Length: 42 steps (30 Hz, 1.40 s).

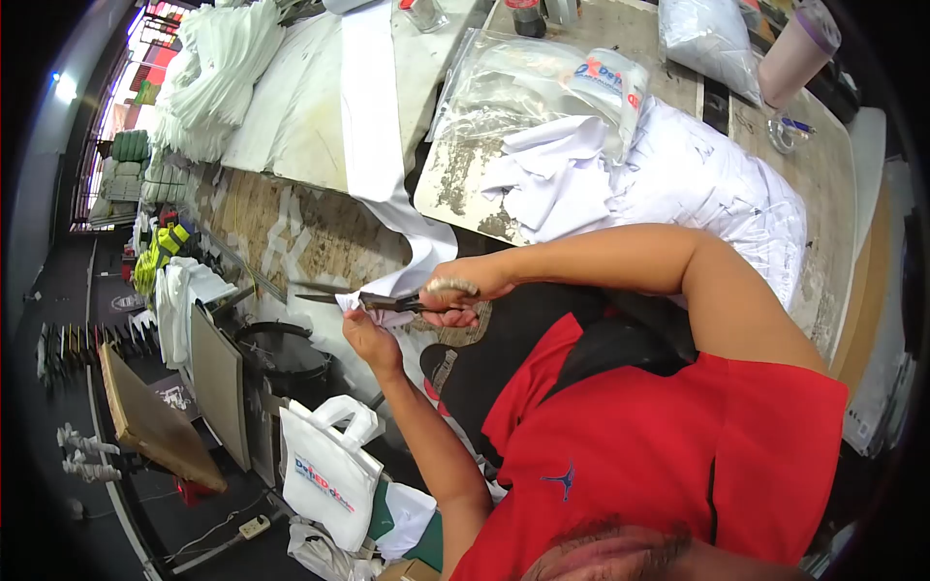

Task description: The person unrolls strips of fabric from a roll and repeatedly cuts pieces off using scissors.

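Note:
My right hand (481, 279) is closed around the handles of dark metal scissors (386, 303), one of which is wrapped in pale material. The blades point left and stand apart, with white cloth between them. A long white cloth strip (373, 116) runs down over the table edge, sags, and reaches the scissors. My left hand (372, 341) pinches the strip's end close under the blades. Part of the cloth near the handles is hidden behind my right hand.
On the right table lie a heap of white cloth pieces (702, 184) and a clear plastic bag (523, 77). A tumbler (798, 53) and a bottle (527, 17) stand farther off. Cloth scraps (283, 230) litter the floor near a black bin (283, 351). A white tote bag (331, 470) sits at lower left.

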### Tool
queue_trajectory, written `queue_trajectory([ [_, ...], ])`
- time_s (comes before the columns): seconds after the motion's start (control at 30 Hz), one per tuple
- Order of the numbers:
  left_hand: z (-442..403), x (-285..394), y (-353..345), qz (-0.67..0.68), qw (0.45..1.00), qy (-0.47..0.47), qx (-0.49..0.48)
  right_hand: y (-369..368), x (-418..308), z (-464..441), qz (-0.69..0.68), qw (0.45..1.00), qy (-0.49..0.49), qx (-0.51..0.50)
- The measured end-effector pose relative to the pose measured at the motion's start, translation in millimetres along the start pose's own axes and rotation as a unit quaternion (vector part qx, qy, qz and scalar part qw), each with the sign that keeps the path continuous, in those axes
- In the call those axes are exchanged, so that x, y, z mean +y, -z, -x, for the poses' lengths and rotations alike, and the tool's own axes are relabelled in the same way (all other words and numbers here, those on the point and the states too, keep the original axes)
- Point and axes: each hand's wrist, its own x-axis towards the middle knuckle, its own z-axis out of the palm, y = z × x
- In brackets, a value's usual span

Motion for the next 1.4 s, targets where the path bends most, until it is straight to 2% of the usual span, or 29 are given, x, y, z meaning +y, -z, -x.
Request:
queue_trajectory([
  [0.03,-4,9,-4,0.013,1.000,-0.009,-0.008,-1,-1,2,-0.003,1.000,0.000,-0.003],
  [0.07,-1,15,-15,0.029,0.998,0.037,0.042,-3,-1,4,-0.047,0.999,0.000,0.000],
  [0.1,-3,-11,-10,0.052,0.993,0.065,0.082,-5,0,0,-0.093,0.996,-0.004,-0.007],
  [0.13,-3,-42,0,-0.287,0.942,-0.142,0.101,0,2,-3,-0.078,0.997,-0.022,-0.005],
  [0.17,-3,-32,-5,-0.231,0.963,-0.100,0.100,-1,-4,-1,-0.112,0.993,-0.020,-0.035],
  [0.2,-4,-66,11,-0.345,0.926,-0.142,0.060,0,-6,-2,-0.130,0.990,-0.023,-0.052],
  [0.23,-8,-6,-5,-0.060,0.998,0.003,-0.004,0,-6,-3,-0.149,0.986,-0.025,-0.063],
  [0.27,-7,2,-12,0.008,1.000,0.017,-0.005,-1,-6,-3,-0.150,0.985,-0.029,-0.075],
  [0.3,-6,5,-14,0.079,0.996,0.031,-0.009,-3,-7,-2,-0.148,0.987,-0.045,-0.045],
  [0.37,-2,9,-6,0.071,0.997,0.028,-0.020,-6,-11,-3,-0.143,0.988,-0.064,-0.014],
  [0.43,4,5,-6,0.070,0.996,0.026,-0.042,-11,-18,0,-0.008,0.996,-0.042,0.080],
  [0.5,9,-14,-20,-0.045,0.997,0.020,0.066,-15,-26,-2,-0.012,0.996,-0.005,0.086],
  [0.53,3,-25,-12,0.059,0.988,0.141,0.007,-16,-28,-4,-0.049,0.998,0.013,0.040],
  [0.57,-4,-44,-23,0.024,0.993,0.102,0.059,-17,-29,-4,-0.087,0.996,0.032,-0.007],
  [0.63,-32,-62,-31,0.053,0.963,0.258,-0.055,-22,-32,-2,-0.014,0.997,0.051,-0.047],
  [0.67,-38,14,-63,-0.064,0.987,0.114,-0.097,-32,-39,0,-0.006,0.995,0.059,-0.085],
  [0.7,-39,53,-92,-0.062,0.991,0.086,-0.084,-40,-46,6,0.016,0.995,0.022,-0.091],
  [0.77,-60,59,-117,0.022,0.966,0.071,-0.249,-54,-55,6,0.073,0.987,0.028,-0.142],
  [0.83,-68,69,-153,0.157,0.924,0.077,-0.339,-55,-55,5,0.057,0.982,0.031,-0.178],
  [0.87,-75,72,-165,0.130,0.923,0.083,-0.353,-57,-58,8,0.085,0.976,0.049,-0.194],
  [0.97,-85,60,-169,0.146,0.934,0.119,-0.304,-53,-63,11,0.138,0.969,0.068,-0.194],
  [1.0,-83,69,-160,0.168,0.916,0.128,-0.341,-51,-64,12,0.126,0.979,0.053,-0.153],
  [1.03,-80,68,-155,0.220,0.907,0.147,-0.328,-50,-63,12,0.110,0.987,0.039,-0.113],
  [1.07,-77,66,-155,0.251,0.900,0.145,-0.326,-47,-56,10,0.041,0.990,0.067,-0.116],
  [1.13,-72,71,-161,0.335,0.877,0.161,-0.306,-44,-48,5,-0.014,0.993,0.075,-0.087],
  [1.17,-76,63,-163,0.282,0.894,0.124,-0.324,-43,-46,3,-0.038,0.994,0.080,-0.068],
  [1.23,-79,68,-174,0.336,0.870,0.148,-0.329,-44,-49,3,-0.042,0.992,0.088,-0.077],
  [1.37,-92,68,-183,0.313,0.881,0.120,-0.333,-43,-65,9,-0.005,0.983,0.133,-0.125],
  [1.4,-96,69,-183,0.168,0.925,0.075,-0.332,-43,-67,9,-0.005,0.983,0.137,-0.125],
])
